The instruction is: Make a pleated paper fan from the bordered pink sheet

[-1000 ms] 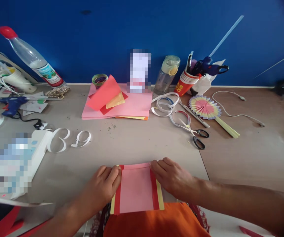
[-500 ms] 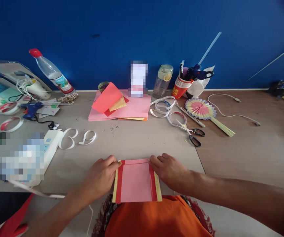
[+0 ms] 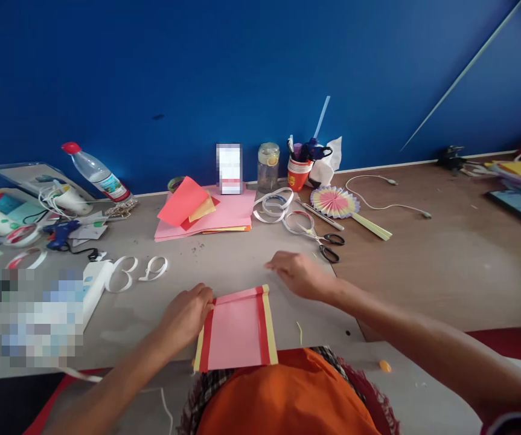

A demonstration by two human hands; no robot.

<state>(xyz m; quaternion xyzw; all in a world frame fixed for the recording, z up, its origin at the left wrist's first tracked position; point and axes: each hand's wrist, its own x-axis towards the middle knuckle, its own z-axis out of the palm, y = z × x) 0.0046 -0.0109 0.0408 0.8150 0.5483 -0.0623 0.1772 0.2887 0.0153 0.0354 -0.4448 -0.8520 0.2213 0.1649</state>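
Observation:
My left hand [image 3: 190, 314] grips the upper left corner of a pink paper sheet [image 3: 235, 335] between thumb and fingers. Red and yellow strips run down both sides of the sheet, and its top edge has a narrow fold. The sheet's lower edge reaches past the table's front edge, over orange cloth on my lap. Off the paper, to its upper right, is my right hand [image 3: 297, 275], with curled fingers and nothing visible in them. Scissors [image 3: 328, 248] with black handles lie just beyond that hand.
Behind lie pink sheets [image 3: 174, 232], a lit phone [image 3: 229, 169], a jar [image 3: 268, 172], a red cup [image 3: 299, 175] of tools and tape rolls [image 3: 299, 223]. A folded paper fan [image 3: 335, 202] rests at right. A power strip [image 3: 95, 284], glue gun [image 3: 61, 232] and tilted bottle [image 3: 99, 175] are left.
My right hand has let go of the sheet's right corner and moved up and away from it. The sheet has tilted slightly, still held by my left hand. The view has turned right.

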